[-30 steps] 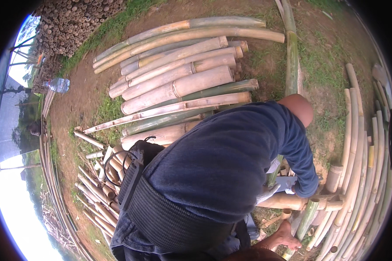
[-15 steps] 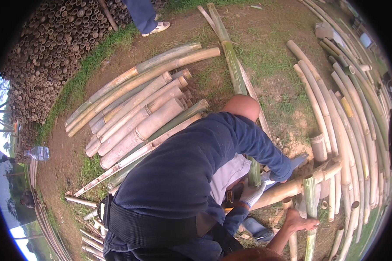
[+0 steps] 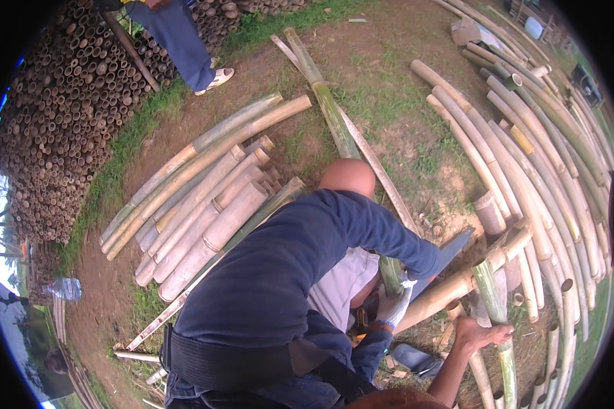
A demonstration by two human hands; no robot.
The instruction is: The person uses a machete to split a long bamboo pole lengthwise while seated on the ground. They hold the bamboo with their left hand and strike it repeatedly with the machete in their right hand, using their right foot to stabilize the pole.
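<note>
At lower right, my bare right hand (image 3: 483, 335) is closed around an upright green bamboo pole (image 3: 505, 365). A pale bamboo pole (image 3: 477, 371) stands just left of it, behind my wrist. My left hand is out of view. Right in front, a co-worker (image 3: 252, 266) in a dark blue top bends forward. Their white-gloved hand (image 3: 394, 308) grips a long green bamboo pole (image 3: 390, 274). In their other hand, mostly hidden by the sleeve, is a saw (image 3: 456, 247) with a blue-grey blade. A thick pale bamboo (image 3: 436, 300) lies crosswise beneath.
Cut bamboo lengths (image 3: 211, 225) lie at left, and many long bamboo poles (image 3: 539, 184) line the right. A tall bamboo stack (image 3: 68, 129) fills the upper left, near another standing person (image 3: 184, 51). A grey sandal (image 3: 416, 360) and a clear plastic bottle (image 3: 65, 289) are on the ground.
My view has turned, so the scene shifts left and more of the standing person shows. More of the saw blade shows past the co-worker's sleeve. My hand still grips the pole, which leans more.
</note>
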